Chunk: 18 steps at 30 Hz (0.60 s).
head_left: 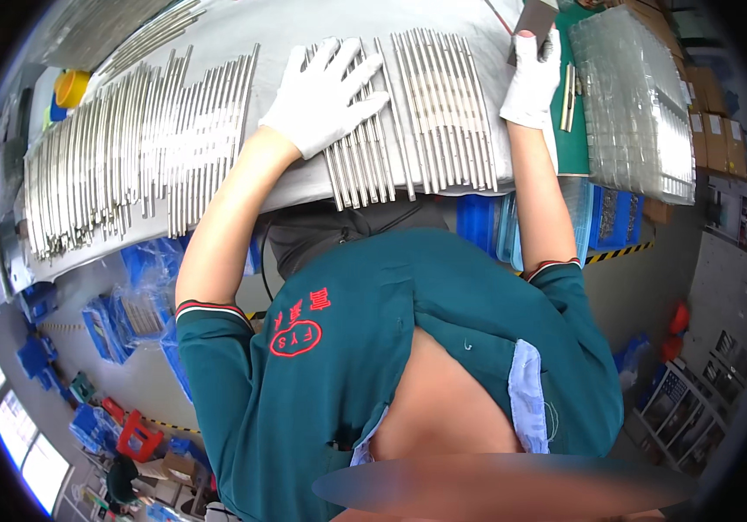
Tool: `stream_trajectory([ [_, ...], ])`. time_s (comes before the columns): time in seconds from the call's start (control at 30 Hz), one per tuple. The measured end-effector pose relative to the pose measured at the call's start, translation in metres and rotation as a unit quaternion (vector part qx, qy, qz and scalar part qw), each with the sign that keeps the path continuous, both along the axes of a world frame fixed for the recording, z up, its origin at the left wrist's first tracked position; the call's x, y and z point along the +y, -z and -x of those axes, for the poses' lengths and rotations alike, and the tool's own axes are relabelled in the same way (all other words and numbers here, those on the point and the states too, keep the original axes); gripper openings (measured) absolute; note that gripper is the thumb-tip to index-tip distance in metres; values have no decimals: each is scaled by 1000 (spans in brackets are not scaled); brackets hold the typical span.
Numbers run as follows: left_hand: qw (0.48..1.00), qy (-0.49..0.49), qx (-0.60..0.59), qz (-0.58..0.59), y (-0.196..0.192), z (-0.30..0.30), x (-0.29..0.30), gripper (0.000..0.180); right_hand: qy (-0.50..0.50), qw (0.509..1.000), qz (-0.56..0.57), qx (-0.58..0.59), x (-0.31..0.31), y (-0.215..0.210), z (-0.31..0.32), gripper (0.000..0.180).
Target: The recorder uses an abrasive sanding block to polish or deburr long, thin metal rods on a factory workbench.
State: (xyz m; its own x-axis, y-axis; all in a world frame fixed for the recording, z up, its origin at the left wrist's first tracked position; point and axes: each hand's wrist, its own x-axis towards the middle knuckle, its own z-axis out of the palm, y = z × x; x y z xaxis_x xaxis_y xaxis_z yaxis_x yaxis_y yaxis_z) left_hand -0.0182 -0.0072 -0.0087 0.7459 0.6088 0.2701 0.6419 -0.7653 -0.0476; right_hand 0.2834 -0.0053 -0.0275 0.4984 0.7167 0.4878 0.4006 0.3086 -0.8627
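White-gloved left hand [326,100] is spreading flat over slim, shiny metal rods [358,178] on the pale surface [496,96] | right hand [534,83] is gripping a grey block [537,19] near the green mat [575,157] | even palm pressure should be keeping rods (round, probably roll-prone) parallel

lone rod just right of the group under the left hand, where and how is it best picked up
The best grip is probably the near half of the lone rod, pinched from above across its thickness: it lies flat, slim and straight, with narrow gaps along both sides, while the left hand crowds its far half.
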Motion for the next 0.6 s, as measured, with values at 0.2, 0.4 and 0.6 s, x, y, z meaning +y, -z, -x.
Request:
stream_trajectory([
  [0.2,999,11,34,-9,-6,18,-3,52,-18,1000,-7,23,0,-4,0,60],
  [0.4,1000,4,10,7,0,-12,-2,49,-8,999,2,34,4,-1,4,55],
  [0.6,989,-16,-23,146,-29,-39,-2,60,3,999,35,34,0,-5,5,50],
])
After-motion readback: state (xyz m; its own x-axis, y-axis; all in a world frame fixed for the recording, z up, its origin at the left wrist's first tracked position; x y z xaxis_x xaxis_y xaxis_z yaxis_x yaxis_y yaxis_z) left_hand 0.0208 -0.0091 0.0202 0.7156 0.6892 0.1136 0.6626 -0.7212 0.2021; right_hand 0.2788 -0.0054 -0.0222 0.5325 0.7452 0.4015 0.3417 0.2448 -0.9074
